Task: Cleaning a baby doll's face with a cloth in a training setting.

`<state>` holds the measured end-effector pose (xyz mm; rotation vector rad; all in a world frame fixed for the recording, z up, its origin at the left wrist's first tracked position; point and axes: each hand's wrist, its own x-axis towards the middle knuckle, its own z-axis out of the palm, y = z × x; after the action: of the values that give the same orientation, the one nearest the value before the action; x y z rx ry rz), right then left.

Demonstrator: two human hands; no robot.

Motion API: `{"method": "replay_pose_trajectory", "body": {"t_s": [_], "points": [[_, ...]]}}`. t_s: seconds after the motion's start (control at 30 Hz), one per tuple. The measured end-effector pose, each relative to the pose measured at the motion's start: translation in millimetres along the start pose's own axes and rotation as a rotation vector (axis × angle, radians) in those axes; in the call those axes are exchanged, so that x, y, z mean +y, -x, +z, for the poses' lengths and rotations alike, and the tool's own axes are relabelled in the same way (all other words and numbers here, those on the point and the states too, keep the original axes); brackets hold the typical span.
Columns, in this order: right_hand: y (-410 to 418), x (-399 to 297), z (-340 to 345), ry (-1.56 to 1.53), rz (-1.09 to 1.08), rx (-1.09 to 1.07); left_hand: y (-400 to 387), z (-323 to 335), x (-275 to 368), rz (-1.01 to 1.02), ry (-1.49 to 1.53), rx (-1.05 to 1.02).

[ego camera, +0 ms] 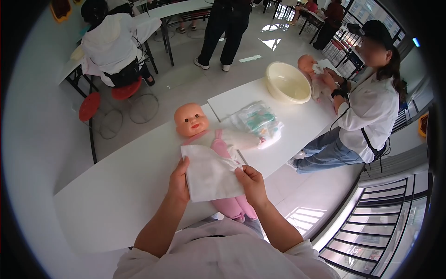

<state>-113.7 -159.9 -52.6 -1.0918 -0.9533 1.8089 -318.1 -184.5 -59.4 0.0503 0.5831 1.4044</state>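
A white cloth (pixel 212 174) is stretched between my two hands, above the body of a baby doll (pixel 191 120). My left hand (pixel 179 181) grips the cloth's left edge, thumb on top. At its right edge my right hand (pixel 252 183) pinches it between thumb and fingers, where the fabric is bunched. The doll lies face up on the white table, dressed in a pink and white outfit. Its head and one outstretched arm show past the cloth, and its pink legs (pixel 231 209) come out below, toward me. The cloth hides most of its trunk.
Beyond the doll's arm lies a clear plastic pack (pixel 259 120) with white and green contents. A cream basin (pixel 288 83) stands farther along the white table (pixel 115 195). At the right a person (pixel 369 101) handles another doll (pixel 306 64). Red stools (pixel 89 106) stand at the left.
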Motion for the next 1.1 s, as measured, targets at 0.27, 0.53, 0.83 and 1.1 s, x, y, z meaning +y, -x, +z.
{"method": "replay_pose_trajectory", "body": {"t_s": [0.27, 0.53, 0.83, 1.1], "points": [[0.9, -7.5, -3.6, -0.307, 0.168, 0.118, -5.9, -4.0, -5.4, -0.035, 0.053, -0.04], [2.4, -18.4, -10.4, -0.394, 0.259, -0.082, -12.6, -9.2, -12.1, 0.011, -0.175, -0.061], [6.3, -24.2, 6.1, -0.284, 0.234, 0.003, 5.2, 15.5, -32.5, 0.105, -0.615, -0.352], [7.7, -24.2, 12.9, -0.176, 0.185, 0.004, 3.8, 1.1, -35.4, 0.034, -0.506, -0.294]]}}
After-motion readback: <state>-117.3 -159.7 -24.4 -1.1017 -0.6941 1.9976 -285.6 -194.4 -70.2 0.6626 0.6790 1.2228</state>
